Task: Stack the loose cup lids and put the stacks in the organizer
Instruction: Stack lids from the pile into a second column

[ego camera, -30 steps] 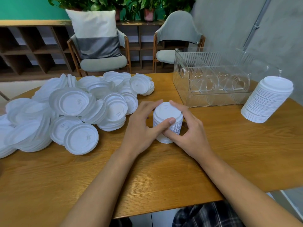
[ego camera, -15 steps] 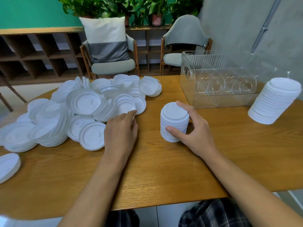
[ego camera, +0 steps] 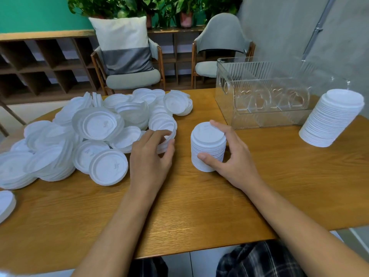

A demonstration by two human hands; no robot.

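the right hand (ego camera: 233, 158) grips a short stack of lids (ego camera: 207, 142) that stands upright on the wooden table (ego camera: 199, 206), near the middle: the thumb presses the near side low down, and the other fingers curl round the far right side, with the forefinger up at the top rim

the left hand (ego camera: 149, 158) is at the near right edge of the pile of loose lids (ego camera: 95, 128), just left of the short stack and apart from it. its fingers are curled over a small bunch of nested lids (ego camera: 165, 124) there, and the thumb lies against the side of that bunch, so it has hold of it; the bunch rests at the pile's edge

the pile spreads over the left half of the table, white lids lying flat, tilted and overlapping, many nested in low bunches. one lid (ego camera: 6, 204) lies alone at the left edge of the view

the clear plastic organizer (ego camera: 225, 100) stands at the back right of the table, beyond the short stack. a taller stack of lids (ego camera: 331, 118) stands on the table just right of the organizer and leans a little

behind the table are two chairs, one with a white and grey cushion (ego camera: 123, 45)
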